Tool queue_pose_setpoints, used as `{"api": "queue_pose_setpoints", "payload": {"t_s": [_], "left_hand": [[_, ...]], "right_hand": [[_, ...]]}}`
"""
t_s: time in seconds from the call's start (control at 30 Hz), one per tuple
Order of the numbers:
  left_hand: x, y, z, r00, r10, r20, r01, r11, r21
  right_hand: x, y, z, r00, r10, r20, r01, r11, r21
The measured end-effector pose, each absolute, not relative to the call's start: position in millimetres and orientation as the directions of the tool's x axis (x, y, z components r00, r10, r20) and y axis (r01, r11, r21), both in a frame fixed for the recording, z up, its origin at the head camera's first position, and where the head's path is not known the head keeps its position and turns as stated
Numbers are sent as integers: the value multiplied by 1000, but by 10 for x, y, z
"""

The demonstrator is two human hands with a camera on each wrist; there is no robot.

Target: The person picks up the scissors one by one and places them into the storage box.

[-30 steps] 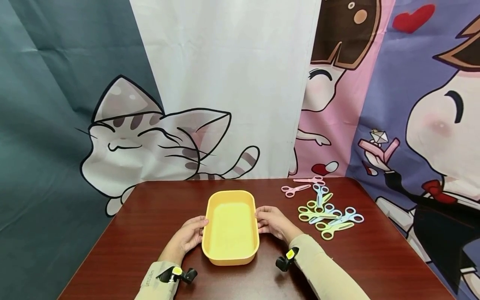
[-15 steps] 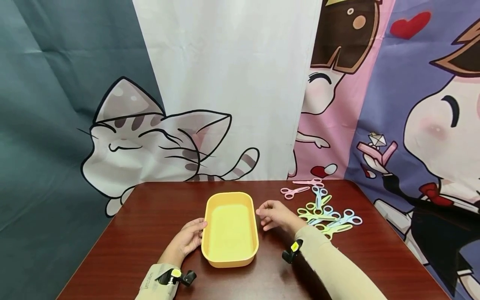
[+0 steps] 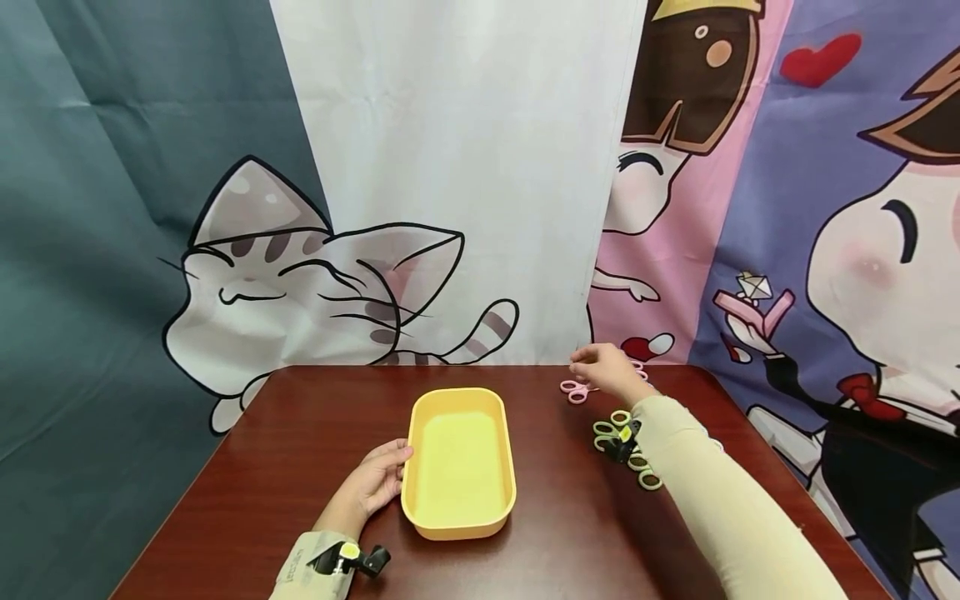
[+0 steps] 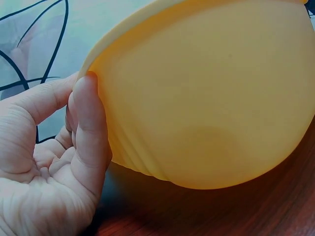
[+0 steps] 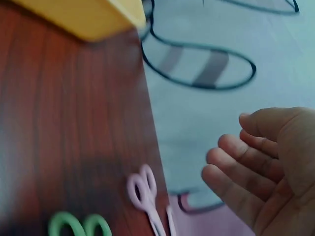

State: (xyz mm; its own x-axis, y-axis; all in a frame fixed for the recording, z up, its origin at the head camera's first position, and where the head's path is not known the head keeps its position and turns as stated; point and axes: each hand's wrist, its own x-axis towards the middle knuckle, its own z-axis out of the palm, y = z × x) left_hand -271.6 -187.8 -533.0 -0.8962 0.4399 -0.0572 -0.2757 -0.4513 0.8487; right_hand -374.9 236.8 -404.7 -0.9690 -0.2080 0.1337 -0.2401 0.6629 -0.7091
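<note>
Yellow tray point(image 3: 459, 468) lies flat on the dark red surface point(image 3: 285, 467) in front of the person, open side up, perhaps so its whole inside is in easy reach. The left hand point(image 3: 371, 482) pinches its left edge between thumb and fingers, probably to steady it. Farther out on the right, green scissors point(image 5: 88, 226) lie partly hidden, because the right sleeve point(image 3: 720, 475) spans them; their number cannot be told. The right hand point(image 3: 611, 372) hangs beyond, fingers loosely bent, gripping nothing. Pink scissors point(image 5: 148, 204) lie near the far edge, handles turned trayward. Behind hangs a printed backdrop point(image 3: 465, 125).
</note>
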Motion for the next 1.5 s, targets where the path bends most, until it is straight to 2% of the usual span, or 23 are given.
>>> {"api": "queue_pose_setpoints", "payload": {"t_s": [0.17, 0.37, 0.63, 0.93, 1.23, 1.5], "left_hand": [[-2704, -1900, -5328, -890, 455, -34, -268, -462, 845], [-2668, -1902, -5254, -879, 476, -21, -282, -485, 828], [-2636, -1899, -5224, -848, 530, 10, -289, -479, 829], [-2646, -1929, -5270, -833, 550, 64, -272, -507, 818], [-2667, -1921, -5278, -827, 560, 42, -296, -498, 815], [-2649, -1919, -5252, -840, 542, 12, -298, -480, 825]], "right_hand": [[-3867, 2708, -4095, -951, -195, 239, -293, 813, -503], [-3899, 2993, -4184, -939, -223, 264, -303, 897, -322], [-4012, 3187, -4351, -929, -278, 246, -323, 932, -167], [-4277, 3272, -4556, -943, -302, 142, -316, 945, -90], [-4437, 3296, -4756, -946, -287, 150, -303, 948, -97], [-4578, 3257, -4913, -969, -221, 110, -233, 966, -109]]}}
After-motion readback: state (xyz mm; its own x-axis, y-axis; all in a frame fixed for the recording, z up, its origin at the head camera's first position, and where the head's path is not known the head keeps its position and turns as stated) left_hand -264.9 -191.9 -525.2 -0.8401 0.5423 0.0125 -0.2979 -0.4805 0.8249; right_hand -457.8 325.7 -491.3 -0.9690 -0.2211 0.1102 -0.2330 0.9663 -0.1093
